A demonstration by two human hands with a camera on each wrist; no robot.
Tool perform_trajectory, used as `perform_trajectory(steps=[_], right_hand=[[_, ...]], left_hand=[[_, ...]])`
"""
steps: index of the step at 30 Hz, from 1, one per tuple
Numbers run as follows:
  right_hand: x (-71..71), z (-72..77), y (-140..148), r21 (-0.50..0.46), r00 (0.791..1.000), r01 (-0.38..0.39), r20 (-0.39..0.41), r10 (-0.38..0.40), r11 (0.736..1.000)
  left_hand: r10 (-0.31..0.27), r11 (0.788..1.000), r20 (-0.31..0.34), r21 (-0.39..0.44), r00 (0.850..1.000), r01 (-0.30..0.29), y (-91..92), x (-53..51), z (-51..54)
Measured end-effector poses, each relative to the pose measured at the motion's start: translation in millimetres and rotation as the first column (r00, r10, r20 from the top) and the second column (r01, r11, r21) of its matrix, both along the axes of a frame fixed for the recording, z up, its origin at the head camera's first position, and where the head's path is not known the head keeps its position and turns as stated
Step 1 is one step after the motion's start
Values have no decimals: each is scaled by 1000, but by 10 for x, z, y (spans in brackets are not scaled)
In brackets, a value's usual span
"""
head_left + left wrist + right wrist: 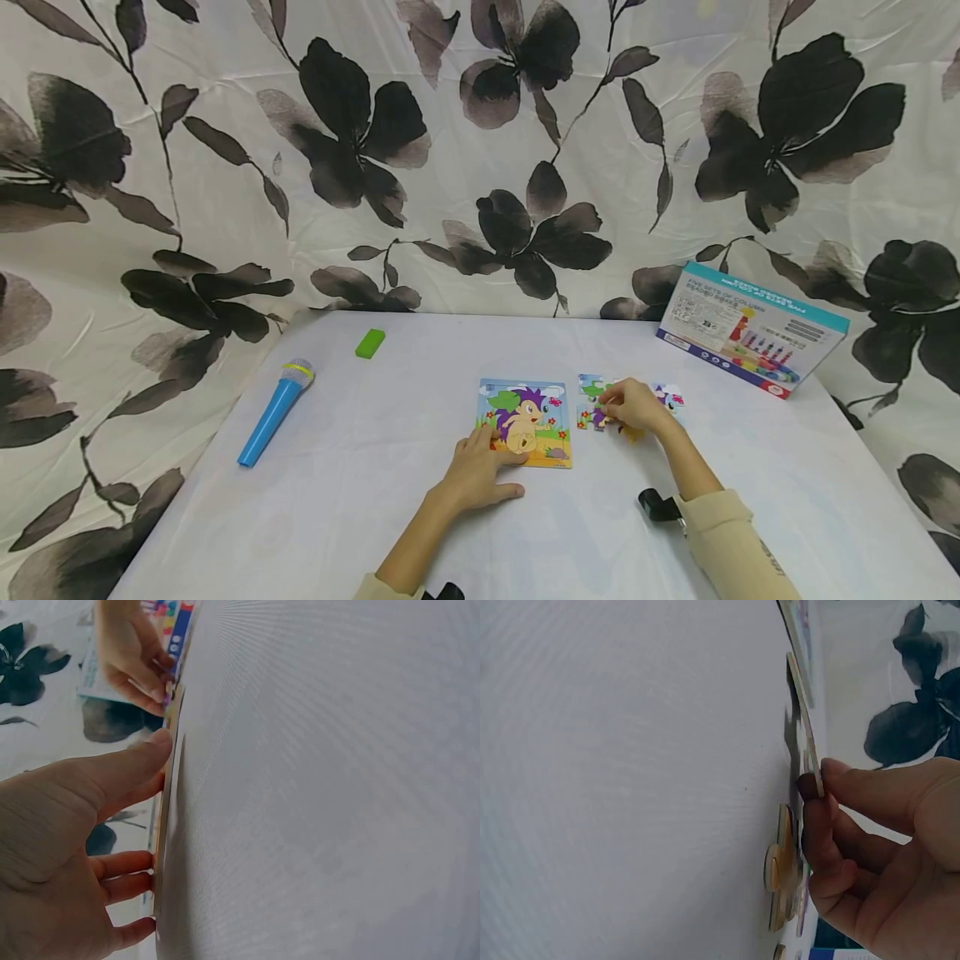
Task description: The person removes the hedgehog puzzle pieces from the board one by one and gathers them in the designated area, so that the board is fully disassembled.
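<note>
The left hand (480, 475) rests with spread fingers on the lower left of a square hedgehog picture board (534, 408). Seen from the left wrist, that hand (82, 817) has its fingertips along the board's thin edge (166, 817). Just right of the board, the right hand (637, 406) is over several colourful puzzle pieces (588, 390). In the right wrist view, the right hand (885, 847) pinches a thin flat piece (807, 724) between thumb and finger, one end tilted up from the table. Other pieces (782, 862) lie beside its curled fingers.
A blue toy microphone (273, 417) lies on the left of the white table (360, 500), with a green block (371, 343) at the back. A printed box (750, 329) stands at the back right, before a floral cloth (540, 167).
</note>
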State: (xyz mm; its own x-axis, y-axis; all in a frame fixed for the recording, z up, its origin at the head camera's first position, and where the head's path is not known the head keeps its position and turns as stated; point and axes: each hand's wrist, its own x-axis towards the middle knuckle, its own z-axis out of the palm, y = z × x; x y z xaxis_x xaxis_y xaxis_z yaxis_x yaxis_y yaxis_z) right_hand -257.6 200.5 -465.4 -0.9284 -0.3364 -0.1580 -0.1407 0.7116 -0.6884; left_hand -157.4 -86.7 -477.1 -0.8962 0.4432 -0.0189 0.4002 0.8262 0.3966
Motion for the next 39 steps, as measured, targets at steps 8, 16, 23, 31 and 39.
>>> perform_trajectory(steps=[8, 16, 23, 31, 39], right_hand=[[27, 24, -48, 72, 1000, 6, -23, -4, 997], [88, 76, -130, 154, 999, -33, -16, 36, 987], [97, 76, -124, 155, 993, -88, -59, 98, 984], [115, 102, -105, 126, 995, -100, -1, 100, 987], [147, 96, -152, 136, 997, -78, 28, 75, 988]], left_hand=[[7, 1000, 4, 9, 1000, -7, 2, -3, -15], [5, 1000, 6, 12, 1000, -5, 4, -6, 0], [2, 1000, 1, 13, 1000, -2, 5, -12, 0], [-2, 1000, 0, 15, 1000, 2, 2, -18, -5], [-2, 1000, -2, 14, 1000, 2, -1, -3, -3]])
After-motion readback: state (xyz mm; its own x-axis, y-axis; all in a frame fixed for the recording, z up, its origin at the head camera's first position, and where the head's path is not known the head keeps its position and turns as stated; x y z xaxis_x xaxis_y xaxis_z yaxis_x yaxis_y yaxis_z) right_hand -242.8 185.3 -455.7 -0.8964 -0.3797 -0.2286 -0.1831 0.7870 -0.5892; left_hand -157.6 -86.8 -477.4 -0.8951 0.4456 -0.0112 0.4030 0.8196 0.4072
